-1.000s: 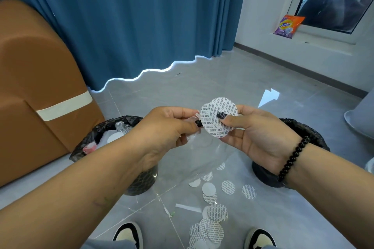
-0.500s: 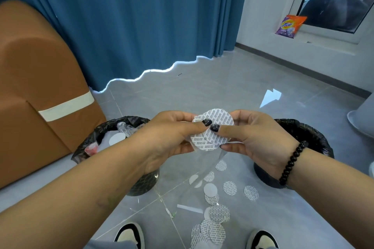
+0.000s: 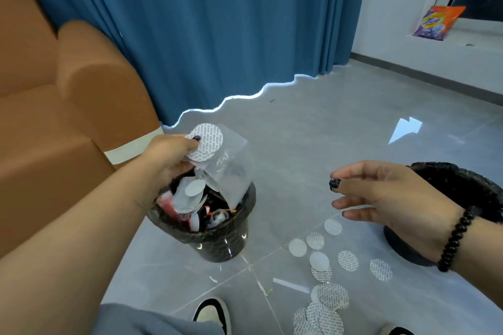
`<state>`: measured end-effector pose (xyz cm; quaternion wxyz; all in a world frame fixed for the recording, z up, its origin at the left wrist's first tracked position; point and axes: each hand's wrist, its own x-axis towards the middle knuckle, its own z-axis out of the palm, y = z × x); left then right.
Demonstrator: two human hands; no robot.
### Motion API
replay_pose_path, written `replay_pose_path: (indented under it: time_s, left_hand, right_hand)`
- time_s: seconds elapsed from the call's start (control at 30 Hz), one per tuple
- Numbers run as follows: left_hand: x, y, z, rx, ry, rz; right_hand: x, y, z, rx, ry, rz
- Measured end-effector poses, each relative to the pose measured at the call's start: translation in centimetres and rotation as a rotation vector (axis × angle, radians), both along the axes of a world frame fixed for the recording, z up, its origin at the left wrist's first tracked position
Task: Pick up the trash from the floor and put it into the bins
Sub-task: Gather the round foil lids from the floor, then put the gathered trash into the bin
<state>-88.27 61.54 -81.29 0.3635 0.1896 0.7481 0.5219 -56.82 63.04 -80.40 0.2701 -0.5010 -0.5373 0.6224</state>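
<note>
My left hand is over the left bin, its fingers pinching a few round printed seal discs together with a clear plastic bag that hangs down into the bin's mouth. The bin has a black liner and already holds discs and red and white wrappers. My right hand hangs in the air between the two bins, fingers loosely spread and holding nothing, a black bead bracelet on the wrist. Behind that wrist stands the right bin, also black-lined. More seal discs on the floor lie scattered between the bins and towards my shoes, with a white paper strip among them.
</note>
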Motion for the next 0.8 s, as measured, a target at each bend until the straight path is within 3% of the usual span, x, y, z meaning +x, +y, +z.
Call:
replay_pose_path:
  time_s: [0.07, 0.17, 0.3, 0.4, 0.47, 0.53, 0.6, 0.7, 0.8]
  left_hand:
    - [0.0, 0.2, -0.4, -0.007, -0.113, -0.090]
    - [2.3, 0.2, 0.6, 0.087, -0.233, -0.390]
    - [5.7, -0.3, 1.5, 0.228, -0.466, -0.721]
    - [7.5, -0.2, 0.6, 0.218, -0.595, -0.822]
    - [8.3, -0.1, -0.3, 0.159, -0.612, -0.868]
    - [8.6, 0.0, -0.9, 0.106, -0.595, -0.895]
    - [8.1, 0.3, -1.3, 0.083, -0.536, -0.843]
    - [5.5, 1.2, -2.7, 0.028, -0.316, -0.575]
    - [1.2, 1.7, -6.6, -0.226, 0.315, -0.411]
  right_hand:
    - [-0.6, 0.1, -0.3, -0.010, -0.032, 0.005]
    - [-1.8, 0.6, -0.8, -0.035, -0.041, -0.017]
    - [-2.6, 1.2, -0.9, -0.150, 0.103, 0.035]
    - [-3.1, 1.2, -0.9, -0.285, 0.271, 0.150]
    - [-3.4, 1.4, -1.3, -0.309, 0.386, 0.120]
    - [-3.4, 1.6, -1.8, -0.268, 0.383, 0.024]
    - [-3.0, 1.8, -2.1, -0.153, 0.248, -0.067]
    - [-2.2, 2.2, -2.3, -0.071, 0.159, -0.160]
    - [-2.1, 2.4, -2.4, -0.037, 0.107, -0.129]
